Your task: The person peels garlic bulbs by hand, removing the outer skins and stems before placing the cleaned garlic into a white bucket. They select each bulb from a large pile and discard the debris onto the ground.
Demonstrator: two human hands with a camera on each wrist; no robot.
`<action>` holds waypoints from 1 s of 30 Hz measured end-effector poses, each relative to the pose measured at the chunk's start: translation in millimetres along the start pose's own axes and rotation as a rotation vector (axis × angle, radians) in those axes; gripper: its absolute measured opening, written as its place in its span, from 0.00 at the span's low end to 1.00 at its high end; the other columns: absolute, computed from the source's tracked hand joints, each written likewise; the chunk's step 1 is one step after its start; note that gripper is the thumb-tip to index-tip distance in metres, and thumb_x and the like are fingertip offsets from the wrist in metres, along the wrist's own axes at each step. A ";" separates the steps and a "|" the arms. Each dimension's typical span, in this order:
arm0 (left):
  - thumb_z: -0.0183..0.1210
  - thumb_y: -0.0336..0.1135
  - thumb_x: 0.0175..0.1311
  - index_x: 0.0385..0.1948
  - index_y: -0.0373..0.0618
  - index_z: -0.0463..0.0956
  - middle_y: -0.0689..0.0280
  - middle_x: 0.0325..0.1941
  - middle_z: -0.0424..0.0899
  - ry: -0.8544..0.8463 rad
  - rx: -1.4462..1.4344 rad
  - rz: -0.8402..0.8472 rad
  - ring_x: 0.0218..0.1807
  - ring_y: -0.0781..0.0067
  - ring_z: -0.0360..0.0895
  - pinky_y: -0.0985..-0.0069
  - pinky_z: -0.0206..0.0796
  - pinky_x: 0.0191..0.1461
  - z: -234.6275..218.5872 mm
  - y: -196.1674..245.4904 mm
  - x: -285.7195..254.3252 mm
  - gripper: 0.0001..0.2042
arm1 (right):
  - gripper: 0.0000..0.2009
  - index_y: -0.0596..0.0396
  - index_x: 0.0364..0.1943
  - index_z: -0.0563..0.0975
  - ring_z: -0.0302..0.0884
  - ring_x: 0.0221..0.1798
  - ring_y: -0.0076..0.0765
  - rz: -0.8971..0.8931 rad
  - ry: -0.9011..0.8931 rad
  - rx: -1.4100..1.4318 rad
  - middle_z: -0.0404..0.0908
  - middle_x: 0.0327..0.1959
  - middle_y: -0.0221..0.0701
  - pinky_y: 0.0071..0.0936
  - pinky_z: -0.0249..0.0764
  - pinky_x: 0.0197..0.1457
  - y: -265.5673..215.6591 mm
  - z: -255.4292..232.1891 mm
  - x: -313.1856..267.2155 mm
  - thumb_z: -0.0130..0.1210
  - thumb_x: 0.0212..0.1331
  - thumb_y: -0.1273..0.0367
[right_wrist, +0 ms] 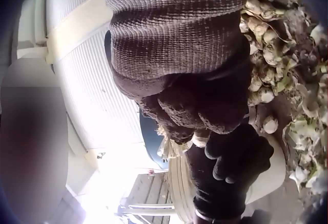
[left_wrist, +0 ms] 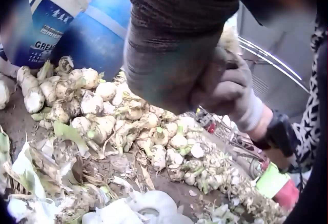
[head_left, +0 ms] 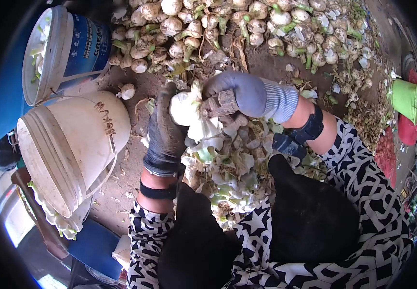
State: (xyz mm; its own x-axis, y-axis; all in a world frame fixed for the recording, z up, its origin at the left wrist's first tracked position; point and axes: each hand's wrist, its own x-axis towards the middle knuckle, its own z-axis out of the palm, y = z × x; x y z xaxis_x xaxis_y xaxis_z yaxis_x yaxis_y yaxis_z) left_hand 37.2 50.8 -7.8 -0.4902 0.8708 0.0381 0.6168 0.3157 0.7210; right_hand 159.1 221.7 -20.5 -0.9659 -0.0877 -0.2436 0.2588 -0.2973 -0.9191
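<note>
A white garlic bulb (head_left: 184, 110) is held up in front of the body, its stem end pointing up. My left hand (head_left: 164, 135), in a dark glove, grips the bulb from the left. Coming in from the other side, my right hand (head_left: 237, 96) wears a grey glove with brown tape round a finger, and its curled fingers pinch the bulb's skin. Loose white skin (head_left: 207, 129) hangs below the bulb. In the right wrist view the gloved fingers (right_wrist: 192, 114) cover most of the bulb. The left glove (left_wrist: 169, 55) hides it in the left wrist view.
A heap of unpeeled garlic (head_left: 170, 29) spreads along the far side. Peeled skins (head_left: 232, 168) pile up between the knees. At left lie a white bucket (head_left: 69, 144) and a blue grease bucket (head_left: 85, 45) holding garlic. A green container (head_left: 405, 100) stands far right.
</note>
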 end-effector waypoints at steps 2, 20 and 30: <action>0.56 0.31 0.63 0.61 0.38 0.62 0.55 0.45 0.82 -0.106 -0.015 0.082 0.42 0.59 0.81 0.70 0.74 0.47 -2.8 -13.8 2.2 0.24 | 0.09 0.57 0.38 0.82 0.79 0.31 0.21 -0.094 -0.012 0.510 0.81 0.26 0.24 0.21 0.77 0.32 26.9 3.5 3.4 0.56 0.62 0.66; 0.65 0.43 0.58 0.46 0.43 0.73 0.49 0.56 0.75 -0.097 -1.358 -0.442 0.53 0.49 0.78 0.52 0.70 0.58 -24.4 -13.7 -10.6 0.19 | 0.07 0.50 0.34 0.76 0.80 0.29 0.40 0.219 0.264 -1.056 0.80 0.24 0.37 0.37 0.75 0.37 -1.4 -35.5 -16.2 0.53 0.59 0.64; 0.64 0.45 0.60 0.51 0.37 0.73 0.57 0.59 0.74 0.014 -1.003 -0.292 0.59 0.65 0.71 0.68 0.61 0.65 -12.8 -2.4 -8.7 0.24 | 0.12 0.52 0.37 0.76 0.79 0.26 0.39 -0.302 0.423 -0.647 0.80 0.24 0.35 0.32 0.73 0.31 -6.8 21.4 -3.1 0.64 0.54 0.64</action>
State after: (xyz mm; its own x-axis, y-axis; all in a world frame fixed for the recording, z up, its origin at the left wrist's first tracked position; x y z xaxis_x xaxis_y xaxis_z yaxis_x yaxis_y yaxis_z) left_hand 32.1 37.6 -1.0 -0.5491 0.8045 -0.2266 -0.3182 0.0496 0.9467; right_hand 160.5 203.6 -6.9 -0.9479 0.3118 0.0649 0.0570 0.3666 -0.9287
